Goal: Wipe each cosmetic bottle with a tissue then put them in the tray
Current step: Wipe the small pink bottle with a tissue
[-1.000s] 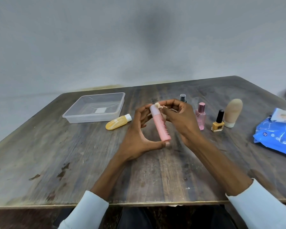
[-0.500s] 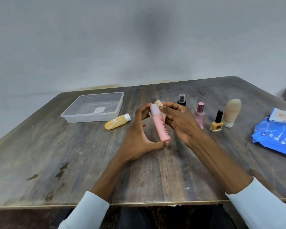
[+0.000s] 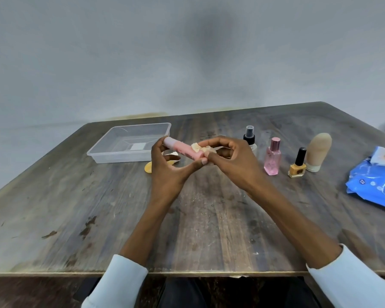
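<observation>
My left hand [image 3: 167, 172] holds a pink tube bottle [image 3: 182, 150] by its two ends, lying almost level above the table. My right hand [image 3: 231, 161] pinches a small crumpled tissue [image 3: 199, 148] against the tube's right part. Behind them sits an empty clear plastic tray [image 3: 129, 142]. A yellow bottle [image 3: 150, 167] lies on the table, mostly hidden by my left hand. To the right stand a clear spray bottle [image 3: 249, 135], a pink perfume bottle [image 3: 272, 157], a yellow nail polish [image 3: 297, 166] and a beige bottle [image 3: 318, 152].
A blue wipes pack [image 3: 373, 183] lies at the table's right edge. The worn wooden table [image 3: 198, 218] ends at a front edge just above my sleeves. A grey wall rises behind.
The pink tube has swung from nearly upright to almost level and moved up and left toward the tray. My right hand followed, keeping the tissue on it.
</observation>
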